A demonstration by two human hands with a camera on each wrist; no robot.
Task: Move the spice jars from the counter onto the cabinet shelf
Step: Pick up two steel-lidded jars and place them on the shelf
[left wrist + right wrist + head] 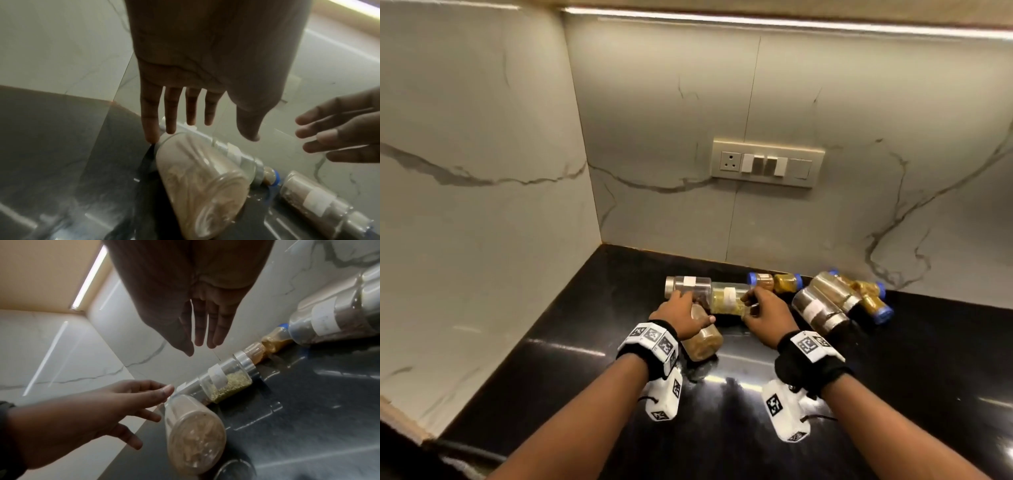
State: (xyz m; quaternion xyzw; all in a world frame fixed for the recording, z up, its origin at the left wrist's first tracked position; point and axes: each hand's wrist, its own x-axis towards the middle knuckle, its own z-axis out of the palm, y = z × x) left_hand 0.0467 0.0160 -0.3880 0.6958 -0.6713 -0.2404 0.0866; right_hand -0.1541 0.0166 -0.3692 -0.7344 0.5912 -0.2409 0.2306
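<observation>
Several spice jars lie on their sides on the black counter [592, 335]. A jar of tan powder [702, 342] lies under my left hand [679, 310], whose straight fingers [170, 113] hover over its lid end without gripping. Beside it a clear jar of yellow seeds [729, 298] with a white label lies near my right hand [762, 313]. In the right wrist view the right fingers [218, 324] are straight above that seed jar [230, 384], holding nothing. A silver-lidded clear jar [688, 286] lies behind the left hand. The cabinet shelf is out of view.
Two small blue-capped jars [774, 281] lie along the back wall. A cluster of larger labelled jars [822, 308] and blue-capped bottles [876, 305] lies to the right. A socket plate [767, 162] sits on the marble backsplash. A side wall [482, 205] closes the left.
</observation>
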